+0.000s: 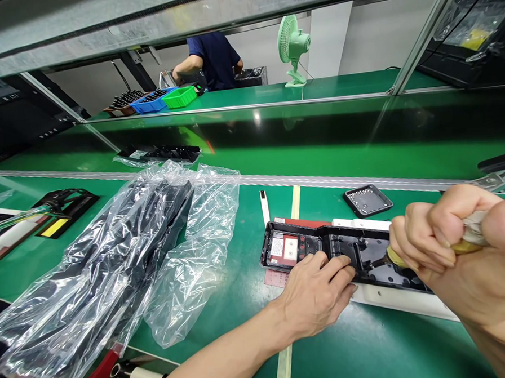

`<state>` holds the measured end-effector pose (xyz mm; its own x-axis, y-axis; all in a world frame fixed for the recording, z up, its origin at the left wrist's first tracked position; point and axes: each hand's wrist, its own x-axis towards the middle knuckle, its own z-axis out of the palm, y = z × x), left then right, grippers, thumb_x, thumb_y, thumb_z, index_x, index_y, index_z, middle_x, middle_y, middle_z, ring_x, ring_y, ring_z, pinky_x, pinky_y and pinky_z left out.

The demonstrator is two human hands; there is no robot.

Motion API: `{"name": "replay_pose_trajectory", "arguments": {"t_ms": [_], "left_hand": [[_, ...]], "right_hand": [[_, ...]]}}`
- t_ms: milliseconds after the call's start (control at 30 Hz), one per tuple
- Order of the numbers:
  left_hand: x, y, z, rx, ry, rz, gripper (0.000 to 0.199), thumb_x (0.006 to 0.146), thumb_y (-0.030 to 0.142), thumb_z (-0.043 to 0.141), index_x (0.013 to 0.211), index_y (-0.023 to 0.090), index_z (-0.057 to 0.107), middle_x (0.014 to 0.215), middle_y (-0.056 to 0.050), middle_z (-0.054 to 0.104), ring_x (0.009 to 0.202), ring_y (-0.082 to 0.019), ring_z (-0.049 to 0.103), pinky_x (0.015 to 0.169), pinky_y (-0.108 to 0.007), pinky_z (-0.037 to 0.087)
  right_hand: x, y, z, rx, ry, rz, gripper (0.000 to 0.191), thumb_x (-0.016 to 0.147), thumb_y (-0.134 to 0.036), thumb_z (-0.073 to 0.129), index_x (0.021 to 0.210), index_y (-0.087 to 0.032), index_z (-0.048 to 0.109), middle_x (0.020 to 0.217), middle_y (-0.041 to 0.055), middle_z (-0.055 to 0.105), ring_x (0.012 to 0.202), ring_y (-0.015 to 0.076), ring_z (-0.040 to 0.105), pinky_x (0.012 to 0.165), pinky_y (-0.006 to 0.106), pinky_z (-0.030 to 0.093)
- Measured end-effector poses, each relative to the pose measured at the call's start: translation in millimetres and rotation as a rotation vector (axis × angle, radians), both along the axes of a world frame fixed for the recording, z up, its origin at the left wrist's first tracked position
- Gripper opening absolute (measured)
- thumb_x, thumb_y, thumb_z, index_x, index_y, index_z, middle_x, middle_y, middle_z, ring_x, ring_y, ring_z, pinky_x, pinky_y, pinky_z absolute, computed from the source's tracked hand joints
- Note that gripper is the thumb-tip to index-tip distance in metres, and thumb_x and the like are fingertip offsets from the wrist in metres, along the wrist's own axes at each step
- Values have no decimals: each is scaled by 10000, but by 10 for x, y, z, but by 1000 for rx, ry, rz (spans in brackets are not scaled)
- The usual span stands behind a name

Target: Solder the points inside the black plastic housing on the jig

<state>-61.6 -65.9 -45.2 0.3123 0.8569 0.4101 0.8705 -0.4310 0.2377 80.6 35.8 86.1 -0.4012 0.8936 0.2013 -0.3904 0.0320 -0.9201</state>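
A long black plastic housing [323, 243] lies open side up on a white fixture [404, 300] with a red part showing beneath its left end. My left hand [315, 293] grips the housing's near wall, fingers curled over the rim and thumb outside. In my right hand [446, 246] is a screwdriver [395, 259] with a yellow handle, the fist wrapped round it. Its shaft slants down to the left into the housing, near the middle. Whether the tip sits on a screw is too small to tell. Behind the housing stands a black tray [367, 200] of small screws.
Clear plastic bags [112, 258] with black parts cover the bench to the left. A black frame [67, 207] lies beyond them. Scissors with red handles [101, 372] are at the near edge. Across the divider are a green fan [293, 46], coloured bins [182, 97] and another person [214, 61].
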Motion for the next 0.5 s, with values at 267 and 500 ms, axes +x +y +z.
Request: {"name": "replay_pose_trajectory", "arguments": {"t_ms": [267, 500], "left_hand": [[3, -5, 22, 12, -10, -5, 272, 1053, 325, 491, 1228, 162, 620, 1315, -21, 656, 853, -198, 534, 707, -357, 478], [-1, 4, 19, 13, -1, 0, 273, 1051, 330, 494, 1221, 162, 627, 1311, -42, 660, 858, -196, 547, 709, -357, 480]], "right_hand": [[33, 13, -7, -2, 2, 44, 395, 737, -489, 675, 488, -214, 537, 351, -30, 363, 272, 110, 316, 281, 273, 304], [23, -21, -7, -11, -4, -19, 435, 744, -516, 698, 481, -217, 524, 350, -37, 353, 284, 103, 299, 283, 265, 286]]}}
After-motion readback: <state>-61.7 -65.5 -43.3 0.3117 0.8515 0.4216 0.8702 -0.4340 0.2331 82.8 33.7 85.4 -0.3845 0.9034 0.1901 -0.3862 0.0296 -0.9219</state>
